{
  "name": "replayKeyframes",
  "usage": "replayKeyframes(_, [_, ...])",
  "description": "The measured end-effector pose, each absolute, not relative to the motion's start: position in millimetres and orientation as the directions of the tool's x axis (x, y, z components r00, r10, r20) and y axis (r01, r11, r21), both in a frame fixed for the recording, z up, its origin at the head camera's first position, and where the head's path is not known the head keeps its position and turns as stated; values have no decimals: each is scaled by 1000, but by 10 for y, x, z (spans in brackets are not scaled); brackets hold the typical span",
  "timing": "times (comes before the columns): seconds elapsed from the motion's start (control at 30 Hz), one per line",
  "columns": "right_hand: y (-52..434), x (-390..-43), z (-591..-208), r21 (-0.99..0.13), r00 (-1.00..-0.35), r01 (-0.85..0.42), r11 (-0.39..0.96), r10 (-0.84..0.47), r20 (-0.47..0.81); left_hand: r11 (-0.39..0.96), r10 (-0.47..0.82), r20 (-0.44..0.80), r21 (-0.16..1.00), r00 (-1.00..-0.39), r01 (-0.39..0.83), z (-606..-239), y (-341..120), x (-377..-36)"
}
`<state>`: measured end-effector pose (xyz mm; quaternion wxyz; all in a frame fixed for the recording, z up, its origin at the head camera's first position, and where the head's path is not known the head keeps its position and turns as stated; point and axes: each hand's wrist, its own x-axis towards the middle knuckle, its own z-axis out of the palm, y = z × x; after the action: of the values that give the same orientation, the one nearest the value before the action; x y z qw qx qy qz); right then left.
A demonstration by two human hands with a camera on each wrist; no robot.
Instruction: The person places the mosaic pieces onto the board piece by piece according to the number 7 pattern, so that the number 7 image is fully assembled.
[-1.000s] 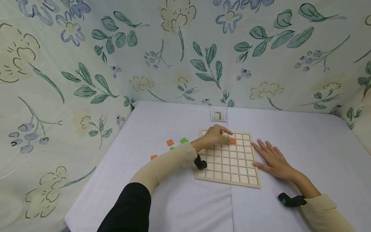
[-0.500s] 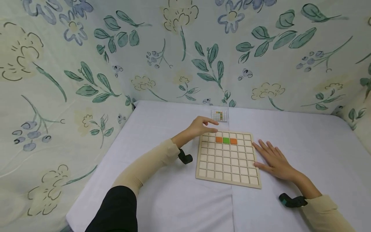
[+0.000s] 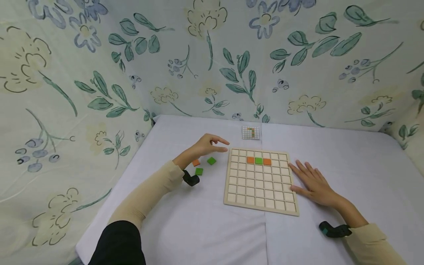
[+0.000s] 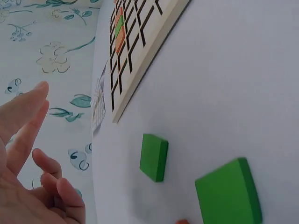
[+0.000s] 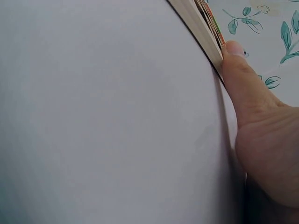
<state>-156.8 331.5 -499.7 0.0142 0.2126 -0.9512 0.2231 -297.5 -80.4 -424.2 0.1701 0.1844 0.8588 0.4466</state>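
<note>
A wooden grid board (image 3: 260,198) lies on the white table. In its second row sit an orange tile (image 3: 250,160), a green tile (image 3: 259,161) and another orange tile (image 3: 267,161). My left hand (image 3: 207,145) hovers left of the board with relaxed fingers, empty, above loose tiles: a green tile (image 3: 211,161), a second green tile (image 3: 199,171) and an orange tile (image 3: 196,162). The left wrist view shows both green tiles (image 4: 154,157) (image 4: 227,191) and the board's edge (image 4: 140,77). My right hand (image 3: 313,182) lies flat on the table, thumb (image 5: 240,79) against the board's right edge (image 5: 198,25).
A small pattern card (image 3: 250,132) lies at the back of the table beyond the board. Flowered cloth walls (image 3: 99,81) close in the left, back and right sides. The table's front edge is near my body.
My left hand has left the board after setting a tile in the second row and drawn back left over the loose tiles. The right hand has not moved.
</note>
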Motion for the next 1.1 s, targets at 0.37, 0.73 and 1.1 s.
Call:
replayKeyframes(0.37, [3308,-1563,-4990,-420,-910,-408,811,-395,123,539,651,-194,799,-734,267,-4337,-1242,-3126])
replayKeyframes(0.73, [3301,-1548,-4983,-426,-909,-411,806,-397,127,515,741,-226,796,-633,319,-4489,-1412,-3291])
replayKeyframes(1.1, [3298,-1549,-4978,-426,-912,-404,810,-393,117,551,749,-267,758,-606,348,-4561,-1421,-3373])
